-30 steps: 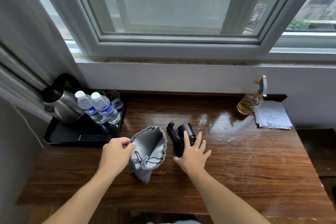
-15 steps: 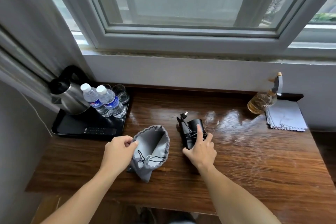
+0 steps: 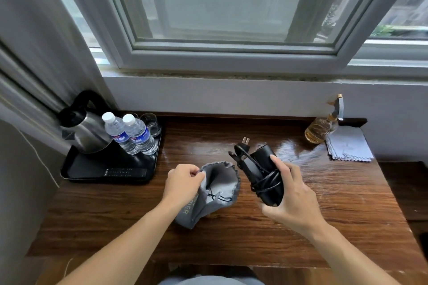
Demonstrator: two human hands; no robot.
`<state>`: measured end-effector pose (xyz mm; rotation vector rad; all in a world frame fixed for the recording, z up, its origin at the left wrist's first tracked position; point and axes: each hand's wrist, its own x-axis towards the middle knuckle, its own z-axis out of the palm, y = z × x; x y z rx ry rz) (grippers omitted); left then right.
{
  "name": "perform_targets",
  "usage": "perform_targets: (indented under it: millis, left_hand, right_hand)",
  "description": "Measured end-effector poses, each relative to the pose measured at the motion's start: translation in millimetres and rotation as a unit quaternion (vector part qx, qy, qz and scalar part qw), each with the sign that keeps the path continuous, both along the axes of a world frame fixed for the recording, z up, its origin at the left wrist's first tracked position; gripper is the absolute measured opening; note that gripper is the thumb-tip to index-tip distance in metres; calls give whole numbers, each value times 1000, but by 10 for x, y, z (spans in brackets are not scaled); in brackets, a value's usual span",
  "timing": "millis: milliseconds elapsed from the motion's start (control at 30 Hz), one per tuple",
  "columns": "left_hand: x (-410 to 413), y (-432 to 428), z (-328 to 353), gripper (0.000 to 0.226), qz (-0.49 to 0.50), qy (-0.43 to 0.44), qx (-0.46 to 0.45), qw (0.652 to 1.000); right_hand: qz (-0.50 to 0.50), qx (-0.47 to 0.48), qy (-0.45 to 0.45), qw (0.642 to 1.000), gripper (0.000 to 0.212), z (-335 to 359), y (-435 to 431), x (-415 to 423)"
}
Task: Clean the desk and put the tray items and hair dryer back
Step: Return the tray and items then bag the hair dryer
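hair dryer (image 3: 262, 174) in right hand (image 3: 294, 199) (lifted)

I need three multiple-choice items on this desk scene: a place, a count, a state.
1. Where does the spray bottle stand? A. windowsill B. far right of the desk, beside the folded cloth C. floor
2. How many water bottles stand on the black tray? A. two B. one C. four
3. The hair dryer is: A. plugged in B. on the floor C. gripped by the right hand
B: it stands by the cloth. A: two white caps show. C: fingers curl round it; the left hand pinches the grey bag.
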<state>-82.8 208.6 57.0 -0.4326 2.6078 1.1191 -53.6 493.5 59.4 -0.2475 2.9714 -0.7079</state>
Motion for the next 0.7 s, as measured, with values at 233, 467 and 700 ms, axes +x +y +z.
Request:
perform_targets:
  millis: [233, 467, 700]
  left_hand:
    - [-54, 221, 5, 34, -69, 13, 22, 997]
    - [-23, 272, 49, 30, -126, 24, 26, 991]
    - [29, 336, 27, 13, -206, 2, -25, 978]
  right_hand:
    - [109, 57, -46, 991, 112, 196, 128, 229]
    - [181, 88, -102, 974, 109, 133, 185, 293]
    - [190, 82, -161, 965, 109, -1, 282, 214]
